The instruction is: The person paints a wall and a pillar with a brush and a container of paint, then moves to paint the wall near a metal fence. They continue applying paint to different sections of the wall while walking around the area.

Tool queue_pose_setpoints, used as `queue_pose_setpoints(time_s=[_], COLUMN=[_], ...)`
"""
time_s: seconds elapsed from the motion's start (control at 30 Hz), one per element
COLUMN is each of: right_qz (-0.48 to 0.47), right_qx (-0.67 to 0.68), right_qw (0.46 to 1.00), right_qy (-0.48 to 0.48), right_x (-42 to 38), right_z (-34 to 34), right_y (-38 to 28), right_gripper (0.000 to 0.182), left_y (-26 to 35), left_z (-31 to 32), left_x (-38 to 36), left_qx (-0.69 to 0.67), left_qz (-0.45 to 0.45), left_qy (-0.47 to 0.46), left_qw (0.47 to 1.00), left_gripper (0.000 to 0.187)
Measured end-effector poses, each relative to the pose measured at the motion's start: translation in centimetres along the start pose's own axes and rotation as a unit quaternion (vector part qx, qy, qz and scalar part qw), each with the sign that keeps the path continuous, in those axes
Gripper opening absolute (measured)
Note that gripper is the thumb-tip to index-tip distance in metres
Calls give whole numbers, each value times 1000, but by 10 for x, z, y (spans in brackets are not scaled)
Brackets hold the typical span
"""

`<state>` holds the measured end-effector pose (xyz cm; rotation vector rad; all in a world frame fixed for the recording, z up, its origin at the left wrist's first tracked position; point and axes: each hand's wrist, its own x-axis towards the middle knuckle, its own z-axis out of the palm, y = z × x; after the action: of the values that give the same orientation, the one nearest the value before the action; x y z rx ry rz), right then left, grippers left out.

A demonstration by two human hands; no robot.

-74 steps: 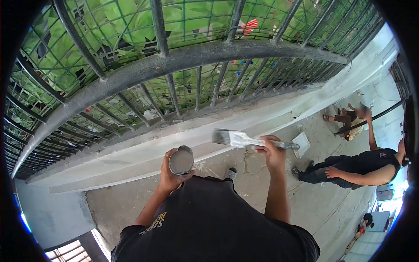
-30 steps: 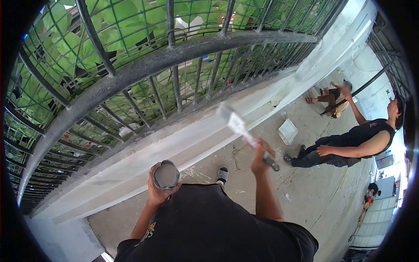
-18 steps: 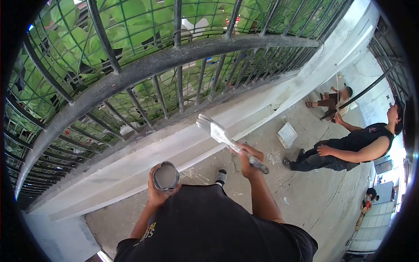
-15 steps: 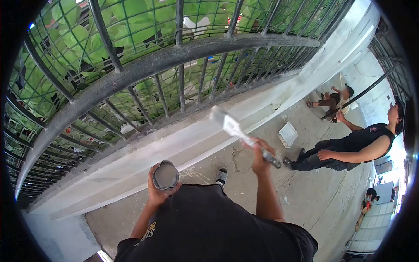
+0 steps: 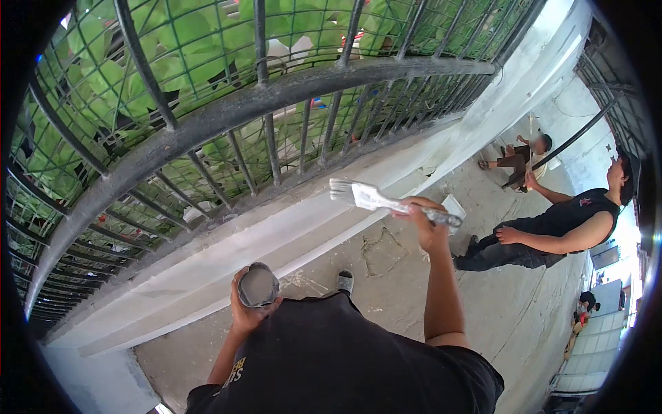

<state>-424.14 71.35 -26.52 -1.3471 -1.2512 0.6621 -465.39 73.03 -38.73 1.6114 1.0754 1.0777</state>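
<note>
Gripped by its dark handle, a white-smeared paintbrush [image 5: 370,196] is in my right hand [image 5: 426,219]. The bristles point left, over the top of the low white wall [image 5: 296,217] beneath the railing. My left hand [image 5: 249,308] is wrapped around a small dark pot [image 5: 258,286] close to my chest. Grey, paint-like material shows inside the pot. A metal railing [image 5: 276,96] with green mesh curves above the wall, beyond both hands.
Leaves crowd behind the mesh. A pale square container [image 5: 453,209] stands on the concrete floor [image 5: 386,276], partly behind my right hand. To the right a person in black [image 5: 558,224] holds a long dark pole [image 5: 579,143]. Another person [image 5: 524,160] sits farther back.
My right hand has moved right with the paintbrush, which has turned from a steep slant to nearly level. The pot has shifted slightly left and down in view.
</note>
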Motion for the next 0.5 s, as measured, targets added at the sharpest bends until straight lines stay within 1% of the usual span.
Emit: queue_pose_setpoints(time_s=[0.03,0.07,0.13,0.23,0.27,0.33,0.37,0.4,0.47,0.5], right_qz=[27,27,44,27,27,68,83,84,124,131], right_qx=[62,61,108,76,77,25,14,15,82,99], right_qw=[997,997,983,983,984,988,990,990,987,984], right_qy=[26,27,138,162,160,137,110,109,66,70], right_x=[3,9,25,47,56,72,83,95,116,127], right_z=[-8,-17,-36,-71,-76,-87,-94,-96,-93,-93], right_y=[5,10,16,14,6,-14,-13,-11,-8,2], right_gripper=[24,24,26,26,26,27,26,26,25,28], left_y=[1,1,1,2,7,12,13,14,14,15], left_z=[2,4,8,18,22,32,38,44,56,62], left_x=[0,0,1,6,7,7,8,10,13,15], left_qx=[-1,3,7,31,22,16,18,20,25,29], left_qz=[0,-10,-18,-2,-12,-24,-23,-21,-14,-5], left_qy=[-1,0,0,-6,-1,5,10,14,10,7], left_qw=[1000,1000,1000,1000,1000,1000,1000,999,1000,1000], left_gripper=[90,91,91,92,92,93,93,94,94,95])
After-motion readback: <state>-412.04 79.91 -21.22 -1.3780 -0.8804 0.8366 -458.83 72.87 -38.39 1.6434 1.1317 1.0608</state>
